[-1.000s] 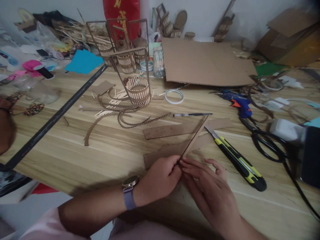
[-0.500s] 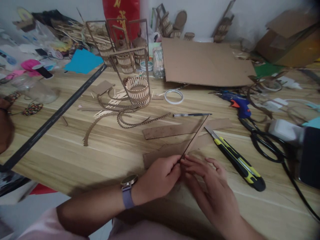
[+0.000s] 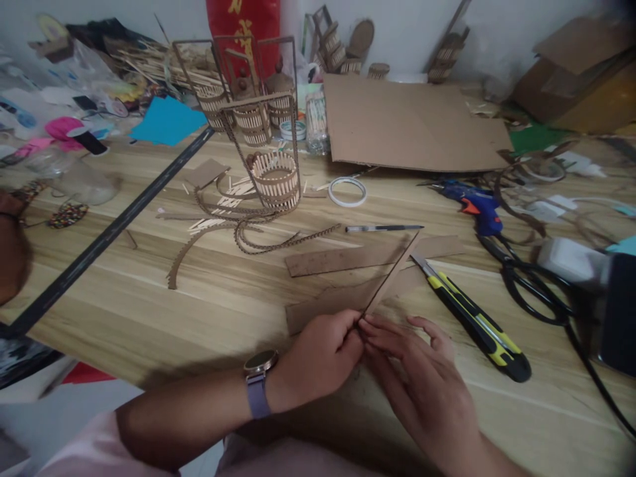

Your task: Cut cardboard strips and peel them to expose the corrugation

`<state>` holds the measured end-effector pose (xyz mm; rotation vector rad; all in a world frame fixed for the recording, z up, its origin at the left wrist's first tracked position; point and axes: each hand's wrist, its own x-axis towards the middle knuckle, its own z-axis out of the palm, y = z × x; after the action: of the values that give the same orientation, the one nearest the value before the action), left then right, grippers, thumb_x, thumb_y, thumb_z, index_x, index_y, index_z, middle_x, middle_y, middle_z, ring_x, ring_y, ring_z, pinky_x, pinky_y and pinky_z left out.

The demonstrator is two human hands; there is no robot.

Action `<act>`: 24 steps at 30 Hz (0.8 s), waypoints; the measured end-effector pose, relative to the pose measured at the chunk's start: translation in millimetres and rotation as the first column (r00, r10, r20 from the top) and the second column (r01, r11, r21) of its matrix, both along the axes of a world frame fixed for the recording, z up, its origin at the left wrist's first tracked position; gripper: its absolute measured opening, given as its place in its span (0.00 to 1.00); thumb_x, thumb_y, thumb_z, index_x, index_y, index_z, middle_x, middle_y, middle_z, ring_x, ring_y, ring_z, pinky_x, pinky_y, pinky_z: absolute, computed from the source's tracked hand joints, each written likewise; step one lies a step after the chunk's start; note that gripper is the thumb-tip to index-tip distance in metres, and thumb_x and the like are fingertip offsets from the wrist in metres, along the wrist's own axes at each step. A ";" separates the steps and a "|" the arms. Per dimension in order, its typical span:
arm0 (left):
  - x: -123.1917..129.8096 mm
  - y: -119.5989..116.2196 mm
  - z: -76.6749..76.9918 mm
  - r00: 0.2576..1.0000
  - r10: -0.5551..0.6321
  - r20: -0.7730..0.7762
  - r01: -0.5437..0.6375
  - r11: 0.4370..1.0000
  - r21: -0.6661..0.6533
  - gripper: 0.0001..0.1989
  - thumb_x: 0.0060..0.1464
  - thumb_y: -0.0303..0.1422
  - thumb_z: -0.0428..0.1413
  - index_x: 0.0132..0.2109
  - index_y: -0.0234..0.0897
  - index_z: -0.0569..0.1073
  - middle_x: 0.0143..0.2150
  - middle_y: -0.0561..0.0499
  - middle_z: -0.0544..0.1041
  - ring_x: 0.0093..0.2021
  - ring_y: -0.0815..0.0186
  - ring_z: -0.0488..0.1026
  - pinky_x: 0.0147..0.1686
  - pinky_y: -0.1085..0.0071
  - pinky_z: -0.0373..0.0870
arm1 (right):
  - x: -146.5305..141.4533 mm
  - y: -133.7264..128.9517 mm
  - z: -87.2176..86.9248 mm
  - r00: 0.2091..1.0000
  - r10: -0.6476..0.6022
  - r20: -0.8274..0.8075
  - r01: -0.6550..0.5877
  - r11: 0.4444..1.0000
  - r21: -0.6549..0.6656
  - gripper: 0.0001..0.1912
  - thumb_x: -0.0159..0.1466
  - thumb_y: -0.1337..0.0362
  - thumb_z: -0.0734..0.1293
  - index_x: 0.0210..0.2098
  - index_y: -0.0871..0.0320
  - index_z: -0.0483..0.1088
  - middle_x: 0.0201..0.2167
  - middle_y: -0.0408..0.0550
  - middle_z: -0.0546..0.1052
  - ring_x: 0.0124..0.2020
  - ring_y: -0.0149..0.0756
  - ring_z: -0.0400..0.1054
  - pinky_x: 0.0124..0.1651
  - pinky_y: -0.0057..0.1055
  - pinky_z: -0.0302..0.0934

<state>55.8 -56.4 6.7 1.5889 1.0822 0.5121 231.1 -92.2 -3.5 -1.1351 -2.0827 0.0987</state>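
Observation:
A thin cardboard strip [image 3: 395, 271] slants up and away from my hands, its far end near a pen [image 3: 385, 228]. My left hand [image 3: 325, 351], with a watch on the wrist, is closed and pinches the strip's near end between thumb and fingers. My right hand [image 3: 417, 377] meets it there, fingertips pressed together on the same end; its outer finger sticks out to the side. The near tip is hidden by the hands. Flat cardboard pieces [image 3: 342, 258] lie beneath and beyond the strip. Right of it rests a yellow and black utility knife [image 3: 474, 318].
A small stick-sided basket [image 3: 275, 185] with a tall handle stands ahead, among curled corrugated strips [image 3: 248, 245]. Tape [image 3: 348, 192], a large cardboard sheet [image 3: 412, 126], a blue glue gun [image 3: 474, 202] and black scissors [image 3: 536, 291] lie around. Another person's arm [image 3: 12, 258] shows at left.
The strip has turned slightly in my fingers, showing more of its flat face. My hands stay together at its near end. The whole view has shifted a little.

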 end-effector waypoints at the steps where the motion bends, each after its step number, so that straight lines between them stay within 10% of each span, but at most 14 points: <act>1: 0.0 -0.1 0.2 1.000 0.004 0.003 -0.004 1.000 0.002 0.10 0.62 0.26 0.47 0.39 0.36 0.73 0.35 0.49 0.78 0.37 0.63 0.75 0.36 0.70 0.64 | 0.0 -0.3 -0.2 1.000 -0.007 -0.011 0.007 1.000 -0.005 0.06 0.70 0.70 0.65 0.46 0.55 0.70 0.42 0.46 0.86 0.44 0.36 0.81 0.61 0.38 0.57; 24: -2.8 2.0 2.7 1.000 -0.017 0.018 0.018 0.999 -0.028 0.08 0.60 0.26 0.48 0.36 0.38 0.70 0.32 0.52 0.76 0.34 0.65 0.73 0.34 0.71 0.62 | -0.2 -1.9 1.2 0.996 -0.060 -0.061 0.057 0.997 -0.057 0.06 0.71 0.65 0.64 0.46 0.50 0.69 0.38 0.42 0.86 0.40 0.38 0.82 0.56 0.42 0.70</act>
<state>52.9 -54.4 9.4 1.5651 1.0567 0.4969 231.0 -94.2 -2.3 -1.2099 -2.0011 0.1624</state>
